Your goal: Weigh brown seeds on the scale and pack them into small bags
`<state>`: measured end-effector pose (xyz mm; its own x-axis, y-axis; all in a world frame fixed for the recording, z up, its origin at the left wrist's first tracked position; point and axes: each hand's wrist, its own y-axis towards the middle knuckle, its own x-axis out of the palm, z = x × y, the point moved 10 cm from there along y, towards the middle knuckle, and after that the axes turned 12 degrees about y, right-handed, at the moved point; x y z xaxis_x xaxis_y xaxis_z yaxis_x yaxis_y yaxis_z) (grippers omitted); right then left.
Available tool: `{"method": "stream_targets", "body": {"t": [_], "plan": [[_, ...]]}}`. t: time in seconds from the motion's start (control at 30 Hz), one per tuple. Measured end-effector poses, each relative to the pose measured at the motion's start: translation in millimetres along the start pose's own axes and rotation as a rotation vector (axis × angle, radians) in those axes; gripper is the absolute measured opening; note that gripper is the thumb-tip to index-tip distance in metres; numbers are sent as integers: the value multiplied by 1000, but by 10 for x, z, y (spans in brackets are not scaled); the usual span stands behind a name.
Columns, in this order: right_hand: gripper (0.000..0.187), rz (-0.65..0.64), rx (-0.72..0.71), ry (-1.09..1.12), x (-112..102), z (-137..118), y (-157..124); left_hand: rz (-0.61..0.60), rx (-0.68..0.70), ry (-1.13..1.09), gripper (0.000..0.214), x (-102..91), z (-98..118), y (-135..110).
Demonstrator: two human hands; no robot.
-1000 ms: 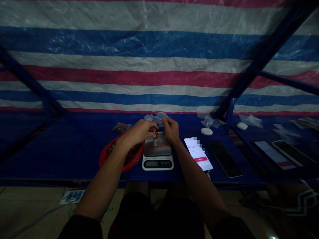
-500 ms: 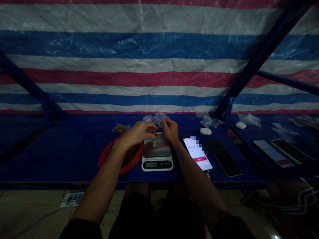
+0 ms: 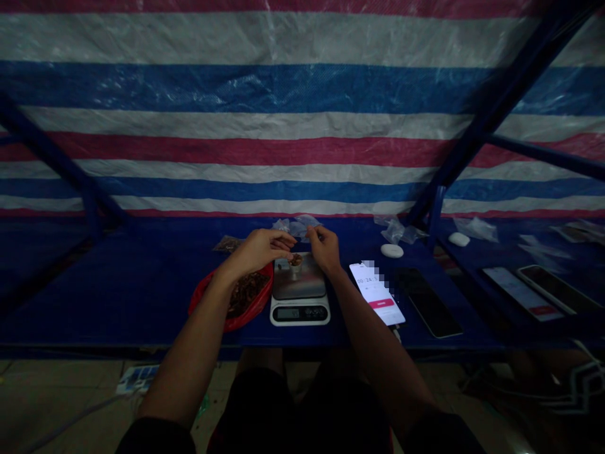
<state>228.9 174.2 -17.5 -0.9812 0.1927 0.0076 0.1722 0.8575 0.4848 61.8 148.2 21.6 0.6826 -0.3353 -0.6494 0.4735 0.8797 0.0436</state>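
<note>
My left hand (image 3: 265, 248) is over the far left part of a small digital kitchen scale (image 3: 299, 290). Its fingers and thumb are apart, the thumb tip close to the rim of a small cup (image 3: 295, 267) filled with brown pieces. The cup stands upright on the scale's metal plate. Past the plate's far right corner, my right hand (image 3: 324, 247) is closed, fingers curled in; anything inside it is hidden. Under my left forearm sits a red plastic bag (image 3: 259, 308), open at the top, holding brown dried pieces (image 3: 248, 291).
Clear plastic bags (image 3: 302, 226) lie behind the scale, and a filled small bag (image 3: 227, 244) lies left of them. To the right are a lit phone (image 3: 377, 296), a dark phone (image 3: 432, 304) and a white case (image 3: 392, 251). A striped tarp (image 3: 265, 148) hangs behind the blue table.
My left hand has drawn slightly left and up from the cup, baring more of the cup's contents. My right hand has hardly moved. The whole view has shifted slightly.
</note>
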Motion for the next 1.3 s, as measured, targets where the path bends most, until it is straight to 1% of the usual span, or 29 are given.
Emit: {"method": "stream_targets", "body": {"t": [0.1, 0.2, 0.33, 0.47, 0.57, 0.7, 0.87, 0.97, 1.07, 1.13, 1.2, 1.3], "plan": [[40, 2, 4, -12, -1, 6, 3, 34, 8, 23, 26, -108, -59, -52], [40, -7, -8, 0, 7, -7, 3, 50, -6, 160, 23, -172, -120, -116], [40, -16, -23, -19, 11, -13, -3, -34, 11, 378, 21, -55, -155, -155], [42, -19, -24, -21, 12, 3, -8, -77, 66, 602, 19, 73, -103, -152], [42, -16, -22, -23, 8, 14, -7, -123, 73, 685, 16, 150, -78, -147], [42, -9, -20, -22, 5, 19, -5, -124, 61, 700, 18, 144, -59, -117], [42, -11, -26, -8, 13, 1, -5, -46, 29, 655, 21, 18, -45, 21], [42, -11, -22, -9, 11, -15, -5, -68, 28, 664, 26, 38, -85, 125], [42, -8, -29, -15, 5, -43, -4, -126, 72, 695, 31, 134, -138, 196], [42, -6, -28, -14, 2, -49, -3, -138, 95, 683, 31, 175, -164, 223], [42, -3, -17, -15, -1, -40, -2, -127, 85, 645, 30, 168, -185, 241], [41, -8, -3, -24, 2, -26, 0, -129, 61, 639, 28, 106, -187, 220]]}}
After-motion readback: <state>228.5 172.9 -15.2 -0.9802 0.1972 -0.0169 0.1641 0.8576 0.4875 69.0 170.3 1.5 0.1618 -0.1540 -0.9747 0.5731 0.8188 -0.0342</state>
